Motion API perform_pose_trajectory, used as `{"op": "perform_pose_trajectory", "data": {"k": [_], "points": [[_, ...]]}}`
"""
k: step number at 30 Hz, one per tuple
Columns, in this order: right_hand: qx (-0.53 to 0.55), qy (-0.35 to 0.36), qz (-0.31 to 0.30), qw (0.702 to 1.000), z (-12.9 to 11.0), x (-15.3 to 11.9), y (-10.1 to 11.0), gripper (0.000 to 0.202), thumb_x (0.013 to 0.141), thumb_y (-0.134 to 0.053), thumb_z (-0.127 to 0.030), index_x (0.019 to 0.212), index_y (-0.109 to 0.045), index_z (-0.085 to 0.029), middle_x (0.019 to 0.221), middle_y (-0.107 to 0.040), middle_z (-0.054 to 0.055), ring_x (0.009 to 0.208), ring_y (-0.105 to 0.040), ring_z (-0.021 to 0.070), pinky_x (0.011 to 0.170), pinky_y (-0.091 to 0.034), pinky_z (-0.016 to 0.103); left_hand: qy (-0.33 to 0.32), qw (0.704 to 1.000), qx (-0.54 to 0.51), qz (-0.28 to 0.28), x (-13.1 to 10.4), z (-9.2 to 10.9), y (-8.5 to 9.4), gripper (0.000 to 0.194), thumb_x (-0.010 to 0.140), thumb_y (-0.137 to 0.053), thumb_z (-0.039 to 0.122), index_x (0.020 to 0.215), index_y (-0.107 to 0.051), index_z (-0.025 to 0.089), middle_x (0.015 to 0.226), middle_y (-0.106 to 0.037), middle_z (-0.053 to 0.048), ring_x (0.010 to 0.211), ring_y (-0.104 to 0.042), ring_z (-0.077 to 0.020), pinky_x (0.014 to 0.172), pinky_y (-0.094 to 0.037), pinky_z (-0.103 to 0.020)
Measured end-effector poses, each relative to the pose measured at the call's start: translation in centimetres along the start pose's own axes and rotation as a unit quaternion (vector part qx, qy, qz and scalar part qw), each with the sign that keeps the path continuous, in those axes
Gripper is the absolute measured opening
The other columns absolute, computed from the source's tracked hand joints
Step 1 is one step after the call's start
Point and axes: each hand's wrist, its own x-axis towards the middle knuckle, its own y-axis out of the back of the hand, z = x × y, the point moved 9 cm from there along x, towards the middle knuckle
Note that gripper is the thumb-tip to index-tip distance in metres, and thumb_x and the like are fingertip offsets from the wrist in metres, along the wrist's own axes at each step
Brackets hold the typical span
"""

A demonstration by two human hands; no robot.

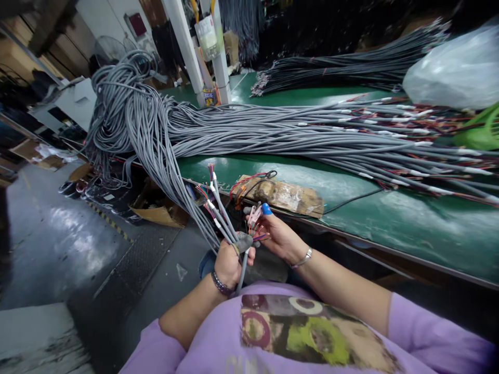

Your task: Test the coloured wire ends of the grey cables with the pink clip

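My left hand (229, 264) is closed round several grey cables (225, 218), its thumb in a grey finger cover. Their stripped ends show white sleeves and thin coloured wires (204, 192). One cable end in this grip points toward my right hand (277, 234), its fine coloured wires fanned out. Blue and grey covers sit on the right fingertips. These fingers are bent at a small pale pink piece (255, 214) beside the wires; its kind is unclear. Just beyond the hands, a worn wooden block (284, 196) with red and black leads lies at the bench edge.
Long grey cables (249, 130) stretch across the green bench (374, 218) and hang off its left side. Behind them lie black cable bundles (335, 72), with a clear plastic bag (456, 67) and a green basket (481, 130) at right. A cardboard box (163, 208) stands below.
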Motion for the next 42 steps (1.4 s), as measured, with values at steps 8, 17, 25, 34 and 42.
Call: {"op": "perform_pose_trajectory", "data": {"k": [8,17,25,34,42], "points": [[-0.002,-0.043,-0.022,0.999,0.0,-0.6,-0.1,0.035,0.081,-0.061,-0.052,0.083,-0.067,-0.018,0.074,-0.068,0.003,0.061,-0.059,0.0115,0.054,-0.050,0.022,-0.025,0.999,0.021,-0.009,-1.3,0.5,-0.2,0.036,0.060,-0.076,0.041,0.061,-0.051,0.016,0.043,-0.054,0.002,0.034,-0.043,-0.0072,0.036,-0.029,-0.019],[-0.016,-0.007,-0.006,1.000,-0.3,-0.3,0.4,0.028,0.076,-0.070,-0.044,0.081,-0.069,-0.016,0.071,-0.068,0.001,0.057,-0.058,0.0106,0.051,-0.049,0.022,-0.051,0.998,0.018,0.019,-0.9,0.6,0.0,0.033,0.064,-0.074,0.041,0.065,-0.053,0.016,0.045,-0.054,0.003,0.035,-0.044,-0.0070,0.037,-0.029,-0.019],[0.000,0.014,-0.011,1.000,-0.3,0.4,0.2,0.026,0.075,-0.072,-0.041,0.080,-0.069,-0.016,0.066,-0.067,0.000,0.056,-0.056,0.0096,0.054,-0.047,0.021,-0.045,0.998,0.029,0.039,-0.7,0.8,-0.2,0.036,0.063,-0.074,0.045,0.062,-0.053,0.015,0.045,-0.054,0.002,0.035,-0.043,-0.0065,0.037,-0.029,-0.019],[0.010,0.001,-0.031,0.999,0.1,0.2,-0.2,0.029,0.076,-0.071,-0.046,0.084,-0.068,-0.018,0.067,-0.067,0.000,0.056,-0.058,0.0109,0.053,-0.048,0.023,-0.039,0.998,0.034,0.042,-0.6,0.6,-0.1,0.036,0.061,-0.075,0.045,0.062,-0.054,0.015,0.046,-0.055,0.002,0.036,-0.044,-0.0070,0.036,-0.031,-0.019],[0.002,0.031,-0.014,0.999,-0.3,0.4,0.1,0.029,0.068,-0.078,-0.042,0.078,-0.069,-0.017,0.069,-0.067,0.000,0.058,-0.057,0.0097,0.056,-0.049,0.021,-0.034,0.997,0.049,0.038,-0.3,0.1,0.1,0.037,0.062,-0.074,0.047,0.061,-0.054,0.015,0.046,-0.055,0.001,0.035,-0.044,-0.0064,0.036,-0.030,-0.019]]}}
